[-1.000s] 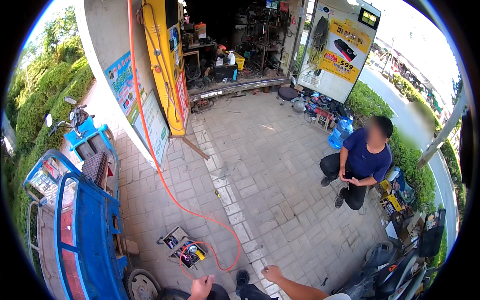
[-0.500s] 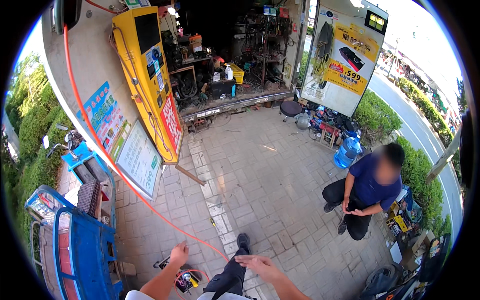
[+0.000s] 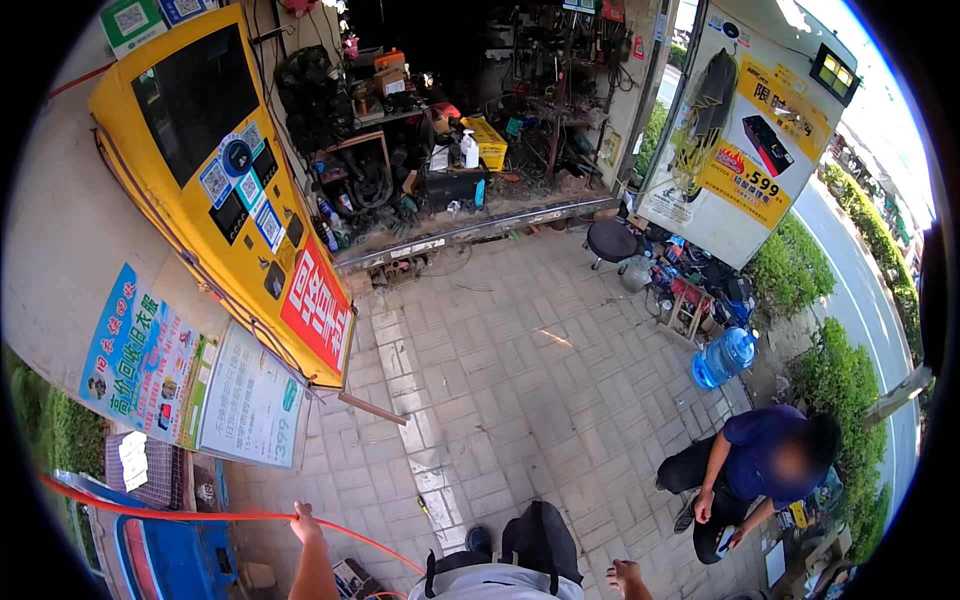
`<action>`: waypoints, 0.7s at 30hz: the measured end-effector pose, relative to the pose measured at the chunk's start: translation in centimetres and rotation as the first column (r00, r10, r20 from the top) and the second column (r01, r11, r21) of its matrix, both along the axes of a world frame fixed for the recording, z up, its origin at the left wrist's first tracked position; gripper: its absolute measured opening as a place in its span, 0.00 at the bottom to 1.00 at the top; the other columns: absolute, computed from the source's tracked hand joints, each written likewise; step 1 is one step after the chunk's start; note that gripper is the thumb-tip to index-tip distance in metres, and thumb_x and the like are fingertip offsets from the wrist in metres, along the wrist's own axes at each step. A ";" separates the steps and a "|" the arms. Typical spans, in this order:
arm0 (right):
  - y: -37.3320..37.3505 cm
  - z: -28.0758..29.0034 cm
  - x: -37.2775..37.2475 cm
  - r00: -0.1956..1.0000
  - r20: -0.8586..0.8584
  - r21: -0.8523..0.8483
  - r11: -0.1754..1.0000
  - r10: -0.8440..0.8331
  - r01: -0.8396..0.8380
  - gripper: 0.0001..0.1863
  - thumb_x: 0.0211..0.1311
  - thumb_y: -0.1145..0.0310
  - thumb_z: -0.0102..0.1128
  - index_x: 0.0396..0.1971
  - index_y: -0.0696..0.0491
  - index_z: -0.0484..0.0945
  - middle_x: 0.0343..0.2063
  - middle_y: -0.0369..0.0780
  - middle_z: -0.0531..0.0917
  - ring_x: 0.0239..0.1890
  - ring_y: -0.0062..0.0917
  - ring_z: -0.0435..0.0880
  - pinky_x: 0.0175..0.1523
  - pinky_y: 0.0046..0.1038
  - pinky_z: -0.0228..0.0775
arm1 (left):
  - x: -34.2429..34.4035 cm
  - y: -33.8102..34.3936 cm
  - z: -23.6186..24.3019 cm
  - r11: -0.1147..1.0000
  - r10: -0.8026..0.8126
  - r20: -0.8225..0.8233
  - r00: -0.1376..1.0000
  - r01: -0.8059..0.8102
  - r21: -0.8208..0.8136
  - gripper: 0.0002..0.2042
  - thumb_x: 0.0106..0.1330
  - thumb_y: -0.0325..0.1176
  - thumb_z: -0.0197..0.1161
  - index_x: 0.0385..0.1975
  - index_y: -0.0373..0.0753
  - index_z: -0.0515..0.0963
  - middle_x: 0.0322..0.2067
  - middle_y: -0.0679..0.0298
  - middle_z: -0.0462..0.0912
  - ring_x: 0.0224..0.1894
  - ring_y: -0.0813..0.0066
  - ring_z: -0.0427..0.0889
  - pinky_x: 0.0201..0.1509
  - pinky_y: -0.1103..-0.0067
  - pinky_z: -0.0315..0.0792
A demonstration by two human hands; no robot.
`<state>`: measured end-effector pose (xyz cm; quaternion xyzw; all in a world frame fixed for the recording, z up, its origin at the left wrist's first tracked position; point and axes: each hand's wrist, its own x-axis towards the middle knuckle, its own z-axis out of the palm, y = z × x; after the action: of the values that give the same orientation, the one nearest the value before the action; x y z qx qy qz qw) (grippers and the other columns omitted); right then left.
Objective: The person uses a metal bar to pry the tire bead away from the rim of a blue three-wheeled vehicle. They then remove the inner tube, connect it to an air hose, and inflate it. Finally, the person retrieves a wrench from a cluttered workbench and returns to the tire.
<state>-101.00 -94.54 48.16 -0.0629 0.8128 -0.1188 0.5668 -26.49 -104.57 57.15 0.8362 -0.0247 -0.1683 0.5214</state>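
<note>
- The left hand (image 3: 306, 522) overlapped the hose (image 3: 220, 516); whether it gripped it, I could not tell.
- The orange hose ran from the left, past that hand, down toward the toolbox (image 3: 353, 578).
- The right hand (image 3: 626, 576) hung well apart from the hose, fingers curled; whether fully closed was unclear.
- A person (image 3: 748, 448) crouched at right on the paving (image 3: 560, 400), holding a phone-like object (image 3: 725, 541).

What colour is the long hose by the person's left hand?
The hose is orange-red, showing best in the head view.
</note>
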 end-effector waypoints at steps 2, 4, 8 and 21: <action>-6.9 -0.6 0.2 0.999 -0.038 0.028 1.000 0.003 -0.002 0.15 0.63 0.64 0.53 0.47 0.55 0.73 0.34 0.43 0.84 0.31 0.34 0.84 0.35 0.41 0.73 | 0.3 -3.4 -1.1 0.998 0.053 -0.019 0.998 -0.052 0.040 0.24 0.70 0.49 0.52 0.27 0.31 0.79 0.25 0.65 0.78 0.29 0.73 0.70 0.40 0.73 0.66; -13.4 -2.2 -0.1 0.993 0.013 0.040 0.993 0.114 -0.115 0.14 0.64 0.64 0.52 0.45 0.55 0.74 0.32 0.42 0.83 0.30 0.33 0.83 0.35 0.39 0.72 | 0.5 -6.0 -2.0 0.989 0.137 -0.052 0.989 -0.133 0.067 0.26 0.70 0.50 0.49 0.24 0.31 0.79 0.23 0.65 0.78 0.29 0.73 0.70 0.39 0.73 0.66; -31.9 -13.9 -12.7 0.874 0.483 0.029 0.997 0.049 -0.072 0.12 0.65 0.60 0.50 0.42 0.51 0.74 0.26 0.39 0.79 0.30 0.33 0.81 0.38 0.41 0.72 | 1.3 -10.5 -7.0 0.809 0.587 -0.104 0.803 -0.578 0.109 0.24 0.71 0.50 0.50 0.46 0.32 0.77 0.36 0.57 0.84 0.39 0.68 0.81 0.51 0.71 0.71; -115.1 6.3 31.3 0.834 0.030 -0.697 0.609 0.551 -0.378 0.12 0.65 0.61 0.55 0.38 0.55 0.76 0.27 0.37 0.81 0.26 0.21 0.80 0.27 0.23 0.69 | -15.2 -39.4 -6.3 0.830 -0.005 -0.794 0.608 0.446 0.336 0.21 0.70 0.47 0.52 0.48 0.33 0.75 0.39 0.57 0.83 0.38 0.70 0.82 0.46 0.72 0.73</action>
<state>-69.66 -209.67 54.42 -0.4558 0.5947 -0.2549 0.6112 -41.68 -143.99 50.82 0.7788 0.1335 -0.5730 0.2176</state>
